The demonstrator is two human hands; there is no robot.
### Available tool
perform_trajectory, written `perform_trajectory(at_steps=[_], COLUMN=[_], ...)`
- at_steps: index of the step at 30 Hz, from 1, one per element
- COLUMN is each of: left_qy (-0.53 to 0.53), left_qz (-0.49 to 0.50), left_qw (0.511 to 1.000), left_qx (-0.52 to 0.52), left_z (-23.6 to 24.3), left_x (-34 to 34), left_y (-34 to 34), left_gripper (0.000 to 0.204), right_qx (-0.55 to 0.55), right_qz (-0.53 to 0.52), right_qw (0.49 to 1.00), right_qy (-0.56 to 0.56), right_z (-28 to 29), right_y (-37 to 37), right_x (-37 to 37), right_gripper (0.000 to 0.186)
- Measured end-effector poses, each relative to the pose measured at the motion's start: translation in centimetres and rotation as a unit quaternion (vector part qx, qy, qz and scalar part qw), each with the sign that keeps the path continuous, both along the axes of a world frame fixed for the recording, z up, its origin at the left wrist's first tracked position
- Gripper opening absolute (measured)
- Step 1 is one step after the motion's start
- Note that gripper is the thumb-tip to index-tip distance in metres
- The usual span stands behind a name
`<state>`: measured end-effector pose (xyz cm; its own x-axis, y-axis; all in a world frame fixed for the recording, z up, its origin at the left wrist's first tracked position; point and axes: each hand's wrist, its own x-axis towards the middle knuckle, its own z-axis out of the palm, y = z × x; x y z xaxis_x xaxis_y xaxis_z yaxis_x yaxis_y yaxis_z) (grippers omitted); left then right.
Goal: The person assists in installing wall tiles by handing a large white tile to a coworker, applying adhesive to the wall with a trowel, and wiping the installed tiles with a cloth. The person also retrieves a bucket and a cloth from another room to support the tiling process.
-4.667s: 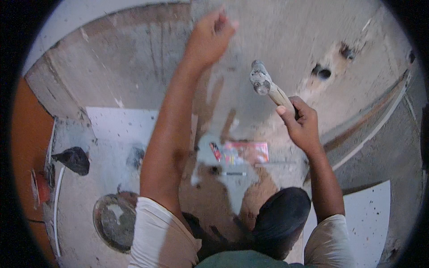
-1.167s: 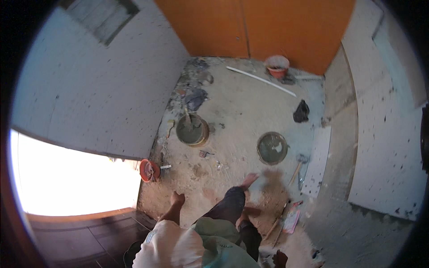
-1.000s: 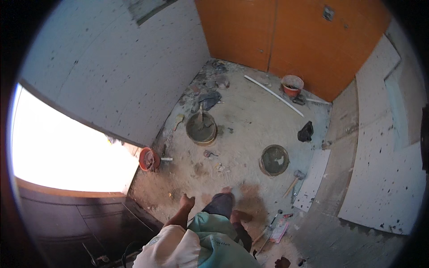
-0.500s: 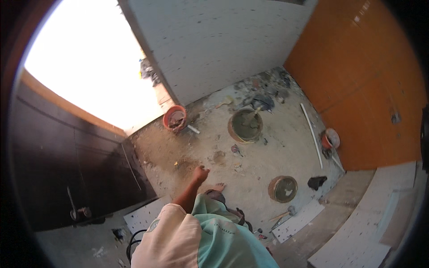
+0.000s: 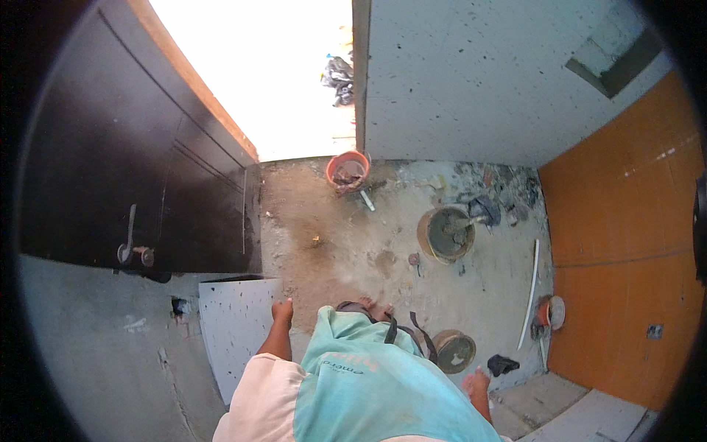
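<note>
Fingers (image 5: 287, 301) on the left hand (image 5: 281, 312) are too small to read as spread or curled, but no held thing shows; the hand is over or beside the speckled white board (image 5: 239, 317), left of the mortar bucket (image 5: 426, 240) and nearer the person. Whether the right hand (image 5: 480, 381) grips anything I cannot tell; it is on the bucket's near side, close to the dark lump (image 5: 503, 365) and shallow tub (image 5: 440, 339). Bare feet (image 5: 368, 303) stand left of the bucket, on its near side. Moving well here probably means short, flat steps, arms kept in, wide of the bucket and the pale pipe (image 5: 532, 295) to its right.
</note>
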<state>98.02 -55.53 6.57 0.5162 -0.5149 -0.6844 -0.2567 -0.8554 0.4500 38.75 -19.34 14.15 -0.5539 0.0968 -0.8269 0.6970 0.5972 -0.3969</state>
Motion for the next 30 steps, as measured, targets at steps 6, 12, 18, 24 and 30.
perform_trajectory(at_steps=[6,12,18,24,30], left_qy=[-0.004,0.009,0.001,0.041,-0.02], left_qz=[0.086,0.133,0.163,0.18,0.078], left_qw=[0.996,0.991,0.986,0.982,0.997], left_qx=[0.019,-0.001,0.028,0.044,0.019], left_z=[3.4,4.1,1.1,0.0,-0.3], left_x=[-1.3,0.4,5.4,11.6,13.0], left_y=[3.5,2.0,-2.3,-8.3,-18.3], left_gripper=[0.067,0.068,0.062,0.056,0.06], right_qx=[-0.094,-0.086,0.029,0.08,0.051], right_qz=[0.177,0.319,0.306,0.485,0.356], right_qw=[0.975,0.943,0.951,0.868,0.928], right_qy=[0.099,0.035,-0.042,-0.076,-0.094], right_z=[3.0,2.9,-0.7,1.3,4.3], right_y=[-19.3,-27.4,-26.8,-30.1,-37.9], right_x=[-5.9,-2.5,6.7,12.7,15.3], right_gripper=[0.037,0.05,0.037,0.038,0.047])
